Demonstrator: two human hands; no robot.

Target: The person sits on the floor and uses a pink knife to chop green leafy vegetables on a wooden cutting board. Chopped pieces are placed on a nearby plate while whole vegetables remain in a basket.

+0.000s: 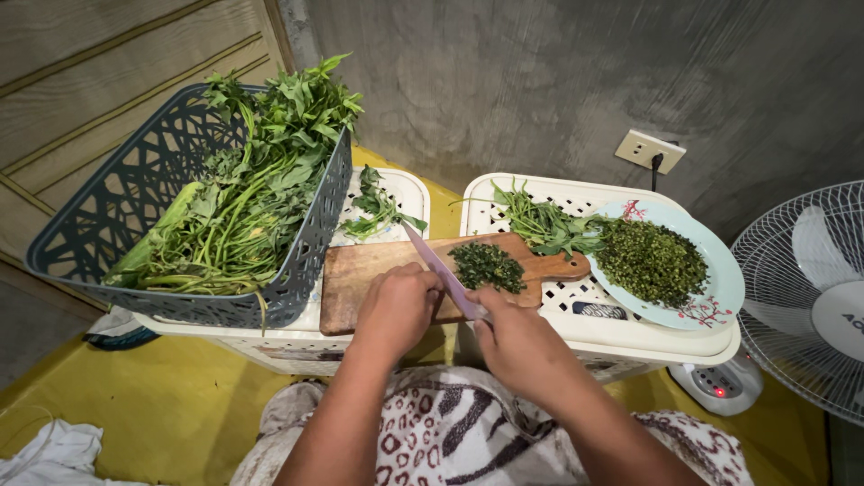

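Note:
A wooden cutting board (360, 279) bridges two white plastic crates. On it lies a small pile of chopped greens (487, 266). My right hand (513, 342) grips the handle of a purple-bladed knife (436, 263), whose blade points up and left across the board. My left hand (398, 306) rests as a closed fist on the board beside the blade, left of the chopped pile; I cannot see anything inside it. Whole leafy stems (549, 225) lie just beyond the board's handle.
A grey lattice basket (108, 216) full of leafy green stalks sits on the left crate (405, 193). A pale blue plate (715, 288) heaped with chopped greens rests on the right crate (576, 193). A white fan (810, 297) stands at the right, a wall socket (650, 149) behind.

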